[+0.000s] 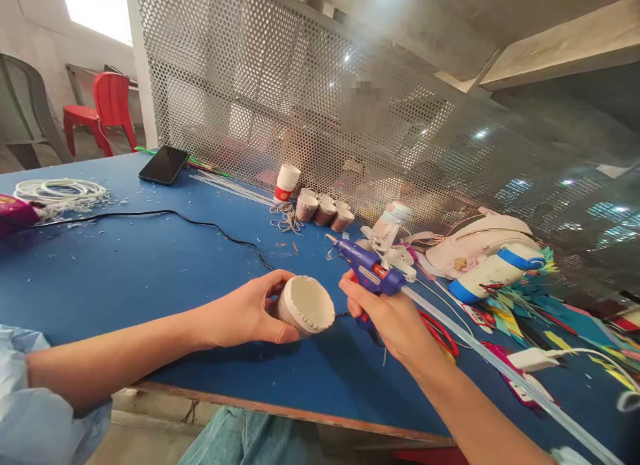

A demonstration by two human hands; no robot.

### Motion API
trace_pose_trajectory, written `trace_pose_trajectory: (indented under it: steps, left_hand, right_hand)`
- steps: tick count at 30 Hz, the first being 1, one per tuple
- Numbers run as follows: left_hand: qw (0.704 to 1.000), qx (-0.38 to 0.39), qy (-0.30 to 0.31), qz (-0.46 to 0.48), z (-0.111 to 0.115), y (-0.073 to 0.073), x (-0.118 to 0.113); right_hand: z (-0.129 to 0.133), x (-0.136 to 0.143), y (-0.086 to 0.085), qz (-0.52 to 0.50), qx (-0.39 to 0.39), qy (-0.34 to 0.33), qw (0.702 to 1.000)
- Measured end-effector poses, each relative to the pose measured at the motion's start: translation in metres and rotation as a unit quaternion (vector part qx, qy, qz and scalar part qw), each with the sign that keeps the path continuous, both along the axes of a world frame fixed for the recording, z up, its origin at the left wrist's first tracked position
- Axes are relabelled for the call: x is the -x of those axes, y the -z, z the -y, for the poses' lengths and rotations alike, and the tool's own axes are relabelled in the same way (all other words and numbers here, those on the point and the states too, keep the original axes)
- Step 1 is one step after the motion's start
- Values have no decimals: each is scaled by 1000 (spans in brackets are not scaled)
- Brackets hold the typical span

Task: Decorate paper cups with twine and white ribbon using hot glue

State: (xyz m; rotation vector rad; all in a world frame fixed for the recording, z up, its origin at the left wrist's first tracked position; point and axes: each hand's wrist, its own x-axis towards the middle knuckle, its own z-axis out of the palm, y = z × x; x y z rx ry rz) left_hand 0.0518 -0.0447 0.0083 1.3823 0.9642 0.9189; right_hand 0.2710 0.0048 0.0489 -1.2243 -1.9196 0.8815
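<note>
My left hand [260, 311] wraps round a small cup [307, 305], tilted with its pale open mouth facing up and right. Small bumps run along the cup's rim. My right hand [383, 305] grips a blue glue gun [367, 265] by its handle, with the nozzle pointing up and left, above and to the right of the cup and apart from it. A long clear glue stick [480, 345] sticks out of the gun's back end towards the lower right.
On the blue table [200, 251] stand several wrapped cups [325, 210], stacked paper cups [287, 183] and a cord bundle [286, 217]. A black cable [220, 231] crosses it. Left are a phone [164, 165] and coiled cord [60, 190]; right, a bottle [495, 273], bag [483, 241] and colourful strips.
</note>
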Motion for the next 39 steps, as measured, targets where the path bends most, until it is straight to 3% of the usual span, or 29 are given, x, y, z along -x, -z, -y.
trace_pose_trajectory:
  steps: [3,9,15,23,33,39]
  left_hand:
    - [1000,4,0,12,0,2,-1]
    - [1000,17,4,15,0,2,-2]
    - [999,46,8,20,0,4,-2]
    - [1000,18,13,-4,0,6,-1]
    - [999,43,5,12,-2,7,-2]
    - [1000,26,0,-9,0,6,-2]
  right_hand:
    - [-10,13,9,-79,94,-44,991]
    - [-12,26,15,-101,161,-72,979]
    - [-13,28,13,-19,96,-30,995]
    - [-4,33,6,74,-9,-47,996]
    - [-1,21,8,47,73,-71,994]
    - [1,25,0,-10,60,-69,996]
